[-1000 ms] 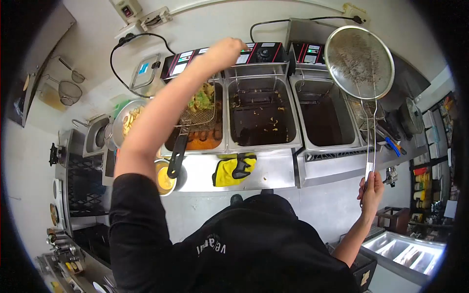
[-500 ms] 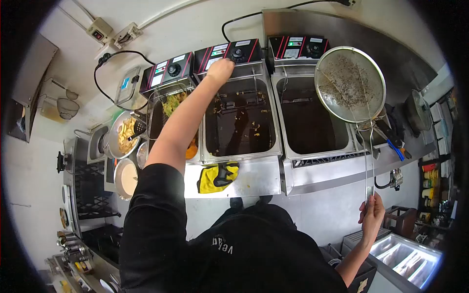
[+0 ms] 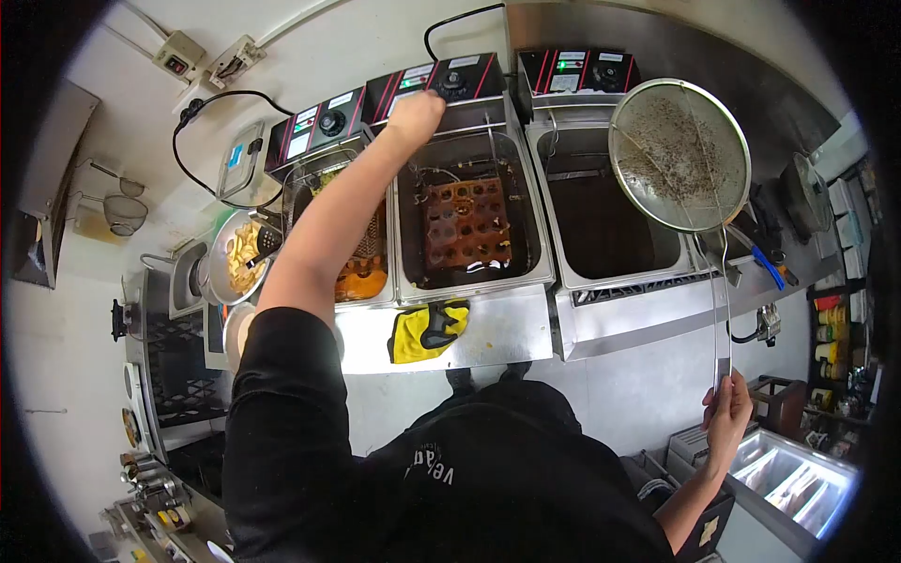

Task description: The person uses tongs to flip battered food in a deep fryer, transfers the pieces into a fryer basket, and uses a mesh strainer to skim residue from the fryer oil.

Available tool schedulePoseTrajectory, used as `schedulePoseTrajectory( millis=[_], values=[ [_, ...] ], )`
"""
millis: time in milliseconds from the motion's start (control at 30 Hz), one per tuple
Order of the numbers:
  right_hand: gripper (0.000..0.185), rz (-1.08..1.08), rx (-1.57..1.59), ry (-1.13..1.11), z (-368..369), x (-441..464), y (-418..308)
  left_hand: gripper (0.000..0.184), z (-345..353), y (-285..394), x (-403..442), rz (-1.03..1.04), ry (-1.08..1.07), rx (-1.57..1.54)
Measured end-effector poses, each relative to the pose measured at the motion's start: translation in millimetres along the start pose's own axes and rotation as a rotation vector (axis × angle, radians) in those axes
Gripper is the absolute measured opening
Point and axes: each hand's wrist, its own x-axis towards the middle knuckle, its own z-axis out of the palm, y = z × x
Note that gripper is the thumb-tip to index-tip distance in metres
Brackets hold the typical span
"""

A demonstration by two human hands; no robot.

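Plainly, dark residue (image 3: 678, 141) speckles the round mesh skimmer (image 3: 648, 169). The middle fryer tank (image 3: 427, 293), mostly dark earlier, shows a rust-brown perforated plate (image 3: 466, 222). The skimmer's mesh lies well ahead of the right hand (image 3: 729, 413), gripping its handle (image 3: 723, 368); the left hand (image 3: 419, 114) is curled, holding unclear.

Round mesh strainer (image 3: 680, 155), dark-specked, long-handled; seemingly over right fryer (image 3: 619, 280)

Left hand (image 3: 418, 115) curled, arm (image 3: 324, 225) outstretched
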Motion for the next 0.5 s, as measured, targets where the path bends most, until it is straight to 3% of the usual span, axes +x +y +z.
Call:
schedulePoseTrajectory(
  millis=[500],
  values=[
    [0.030,-0.067,-0.048,-0.002,7.1,-24.2,-20.5,0.013,-63.1,-14.9,3.0,-0.027,0.137,0.021]
  ],
)
